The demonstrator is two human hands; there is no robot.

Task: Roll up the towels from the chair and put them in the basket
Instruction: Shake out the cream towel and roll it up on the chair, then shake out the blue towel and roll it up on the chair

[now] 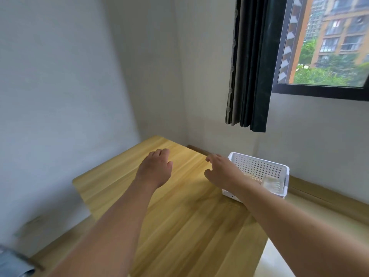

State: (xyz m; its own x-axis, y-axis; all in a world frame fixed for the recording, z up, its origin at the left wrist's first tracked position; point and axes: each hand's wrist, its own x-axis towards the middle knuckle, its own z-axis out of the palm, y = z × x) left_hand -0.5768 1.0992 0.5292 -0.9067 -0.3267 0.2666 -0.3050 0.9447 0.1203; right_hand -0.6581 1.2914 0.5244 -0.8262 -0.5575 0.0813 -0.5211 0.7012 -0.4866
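I saw both hands held empty over the wooden table (179,216): left hand (155,168) loosely curled mid-frame, right hand (219,172) relaxed beside the white perforated basket (259,166) at centre right.

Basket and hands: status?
Left hand and right hand open, holding nothing, above the wooden table. White basket at the table's right edge. No towel visible; nothing in the way.

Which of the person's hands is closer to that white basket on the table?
The right hand, just beside the white basket at its near-left corner. The left hand hovers over the wooden table farther to the basket's left.
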